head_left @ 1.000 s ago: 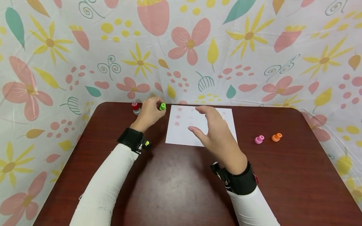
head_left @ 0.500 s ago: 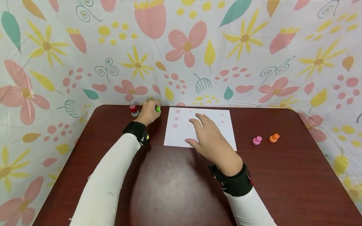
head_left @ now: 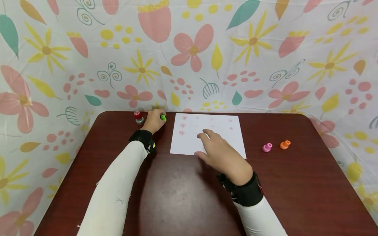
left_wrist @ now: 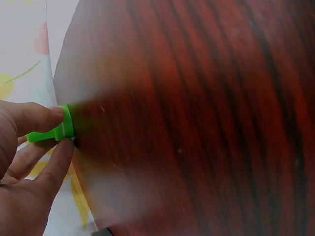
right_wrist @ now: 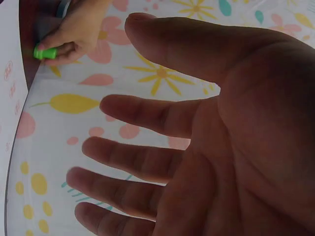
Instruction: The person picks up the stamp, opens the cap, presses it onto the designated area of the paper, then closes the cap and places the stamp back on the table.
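At the back left of the table (head_left: 177, 196), my left hand (head_left: 154, 120) pinches a small green stamp (head_left: 163, 117) between thumb and fingers. The left wrist view shows the green stamp (left_wrist: 64, 125) upright, its wide base right at the tabletop near the back edge. My right hand (head_left: 224, 154) hovers over the white paper (head_left: 183, 146), fingers spread and palm bare in the right wrist view. Red printed marks stand in rows on the sheet, some partly hidden by that hand.
Just left of my left hand stands a red stamp (head_left: 137, 114) on a grey base. A pink stamp (head_left: 267, 147) and an orange stamp (head_left: 285, 144) sit right of the paper. A patterned cloth (head_left: 193, 82) hangs behind the table's back edge.
The green stamp has come down to the tabletop in my left hand, slightly leftward. My right hand has lowered a little and its fingers have shifted over the paper.
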`<move>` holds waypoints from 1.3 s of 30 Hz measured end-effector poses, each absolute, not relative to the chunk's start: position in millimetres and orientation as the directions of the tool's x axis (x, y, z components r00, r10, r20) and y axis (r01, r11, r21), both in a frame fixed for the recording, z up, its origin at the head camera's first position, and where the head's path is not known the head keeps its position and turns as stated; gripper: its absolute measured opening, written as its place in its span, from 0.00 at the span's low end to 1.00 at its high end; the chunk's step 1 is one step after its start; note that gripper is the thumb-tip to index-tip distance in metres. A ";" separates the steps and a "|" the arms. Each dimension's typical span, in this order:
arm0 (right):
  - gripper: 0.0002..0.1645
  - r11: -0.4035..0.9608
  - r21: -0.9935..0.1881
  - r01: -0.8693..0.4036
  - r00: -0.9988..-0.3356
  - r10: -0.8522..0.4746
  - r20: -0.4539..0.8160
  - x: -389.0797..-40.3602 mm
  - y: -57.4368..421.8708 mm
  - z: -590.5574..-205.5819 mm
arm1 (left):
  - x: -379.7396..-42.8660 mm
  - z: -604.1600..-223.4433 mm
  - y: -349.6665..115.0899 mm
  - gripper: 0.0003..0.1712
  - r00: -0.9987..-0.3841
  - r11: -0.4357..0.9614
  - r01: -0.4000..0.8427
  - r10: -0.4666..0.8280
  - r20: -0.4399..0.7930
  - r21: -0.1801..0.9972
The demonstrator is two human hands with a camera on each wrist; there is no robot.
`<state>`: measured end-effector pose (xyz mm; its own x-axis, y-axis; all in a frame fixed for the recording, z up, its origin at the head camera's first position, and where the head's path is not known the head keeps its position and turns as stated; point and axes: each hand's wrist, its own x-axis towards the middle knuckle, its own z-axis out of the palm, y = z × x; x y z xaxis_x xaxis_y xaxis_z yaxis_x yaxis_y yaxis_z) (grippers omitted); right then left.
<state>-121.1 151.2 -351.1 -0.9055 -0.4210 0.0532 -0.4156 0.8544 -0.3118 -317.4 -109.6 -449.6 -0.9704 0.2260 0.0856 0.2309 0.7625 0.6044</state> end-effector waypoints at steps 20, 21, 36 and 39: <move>0.33 0.883 -0.159 -0.442 -0.838 -0.344 0.423 -140.0 193.2 -351.8 | -291.1 -420.7 -108.9 0.34 -0.904 0.794 0.428 0.378 0.202 0.432; 0.34 0.886 -0.148 -0.439 -0.833 -0.340 0.436 -142.9 199.8 -353.3 | -286.9 -418.6 -108.4 0.34 -0.893 0.790 0.450 0.392 0.222 0.416; 0.29 0.905 -0.089 -0.417 -0.851 -0.354 0.387 -171.0 322.0 -369.8 | -214.8 -413.8 -91.2 0.46 -0.780 0.754 0.619 0.560 0.277 0.218; 0.27 0.917 -0.071 -0.393 -0.885 -0.356 0.300 -173.6 336.9 -376.8 | -203.0 -414.2 -90.0 0.47 -0.779 0.754 0.624 0.578 0.242 0.207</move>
